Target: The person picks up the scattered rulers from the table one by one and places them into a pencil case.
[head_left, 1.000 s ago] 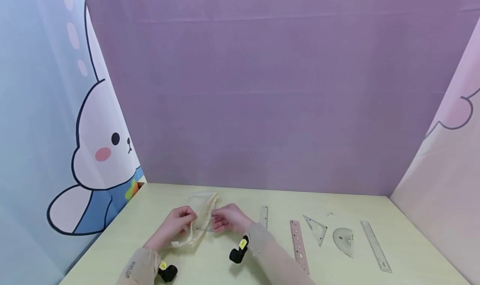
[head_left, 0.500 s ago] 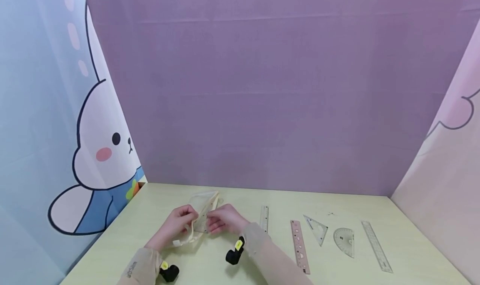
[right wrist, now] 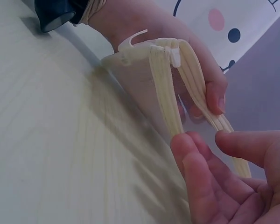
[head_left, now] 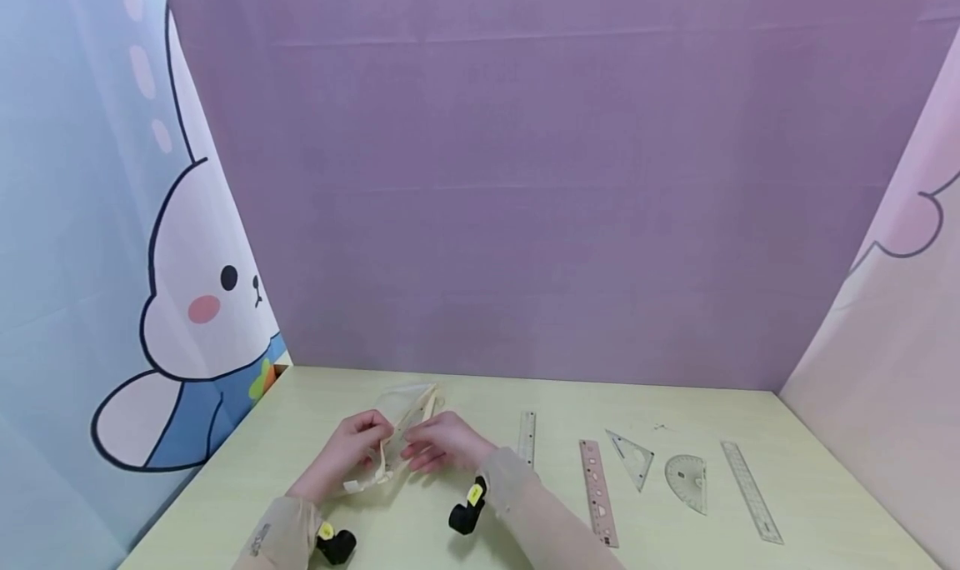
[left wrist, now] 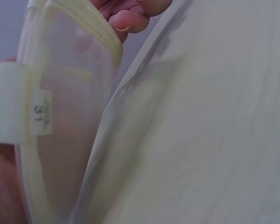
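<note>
A cream-edged mesh zip pouch stands partly open in the head view, low over the table's left half. My left hand pinches one side of its mouth by the band. At that mouth, my right hand has loosely bent fingers; in the right wrist view, fingertips touch one zip band and the thumb lies by the other, with a gap between. A clear piece with small dark marks shows faintly within the pouch; its outline is mostly hidden. A white tag hangs on the mesh in the left wrist view.
Right of the hands lie a narrow clear ruler, partly covered by the right sleeve, a pink ruler, a clear set square, a protractor and another clear ruler. A purple cloth rises behind the table.
My right hand has moved left to the pouch, carrying a clear set square into its mouth; the fingers now look loosened. My left hand stays in place, pinching the pouch.
</note>
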Demonstrator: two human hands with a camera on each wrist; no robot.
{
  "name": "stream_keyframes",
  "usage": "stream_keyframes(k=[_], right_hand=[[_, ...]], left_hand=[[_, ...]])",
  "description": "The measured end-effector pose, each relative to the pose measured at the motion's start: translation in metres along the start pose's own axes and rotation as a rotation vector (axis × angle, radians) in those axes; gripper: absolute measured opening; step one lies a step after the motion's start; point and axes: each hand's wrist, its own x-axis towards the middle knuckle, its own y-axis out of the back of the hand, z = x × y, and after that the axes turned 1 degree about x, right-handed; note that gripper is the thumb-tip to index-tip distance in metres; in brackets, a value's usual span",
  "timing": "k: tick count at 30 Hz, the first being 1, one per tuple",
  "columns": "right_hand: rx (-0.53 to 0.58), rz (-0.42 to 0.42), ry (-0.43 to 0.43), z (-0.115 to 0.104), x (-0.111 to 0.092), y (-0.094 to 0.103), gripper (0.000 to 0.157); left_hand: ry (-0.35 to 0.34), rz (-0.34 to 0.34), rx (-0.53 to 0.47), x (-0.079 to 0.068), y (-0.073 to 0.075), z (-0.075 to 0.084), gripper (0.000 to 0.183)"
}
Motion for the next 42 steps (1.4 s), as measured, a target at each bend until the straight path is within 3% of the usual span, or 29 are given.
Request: stream_keyframes(k=[9,14,17,24,29,36,42], right_hand=[[0.009,-0.029,0.042,-0.008,-0.007,0.006,0.033],[0.014,-0.06,0.096,-0.011,-0.014,0.029,0.039],[0.008,-0.044,0.124,-0.011,-0.021,0.051,0.042],[-0.045,0.08,0.15,-0.004,-0.047,0.105,0.042],[-0.007,0.16,0.15,0.011,-0.064,0.136,0.05],[0.021,0.296,0.183,0.027,-0.071,0.161,0.046],[0.01,0.391,0.206,0.035,-0.068,0.17,0.041]], left_hand=[[0.026,0.025,-0.005,0.001,-0.001,0.001,0.014],[0.061,0.057,-0.027,0.002,0.001,-0.001,0.016],[0.072,0.04,-0.064,0.002,0.001,-0.003,0.017],[0.053,-0.04,-0.096,0.002,0.004,-0.011,0.016],[0.018,-0.127,-0.081,0.004,0.009,-0.017,0.024],[0.007,-0.161,-0.075,0.006,0.009,-0.022,0.028],[0.006,-0.158,-0.058,0.006,0.01,-0.02,0.028]])
